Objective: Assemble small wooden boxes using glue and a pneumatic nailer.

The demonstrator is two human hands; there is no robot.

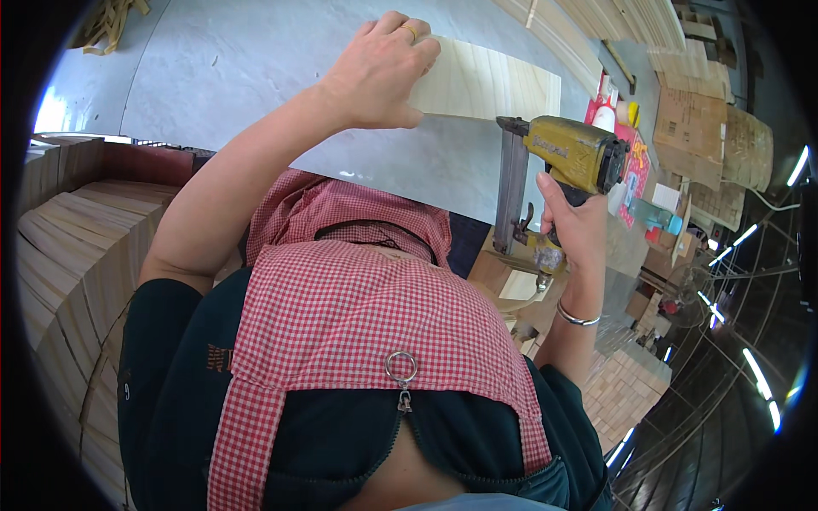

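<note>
A pale wooden board [490, 78] lies on the grey-white tabletop [230, 77]. My left hand [383, 72] grips the board's left end, fingers over the far edge and thumb at the near side. In my right hand [575, 221] is a yellow and black nail gun [567, 153], held by its handle with the thumb up along it. The gun's nose is beside the near right corner of the board; whether they touch I cannot tell. An air hose fitting [545, 277] hangs from the gun's lower end.
Stacked wooden boards [77, 247] stand at my left, and long strips [630, 30] lie at the far right. Beyond the gun are a red and white package [607, 98], a bottle with a blue cap [660, 217] and cardboard boxes [694, 128]. Yellowish straps [106, 25] sit far left.
</note>
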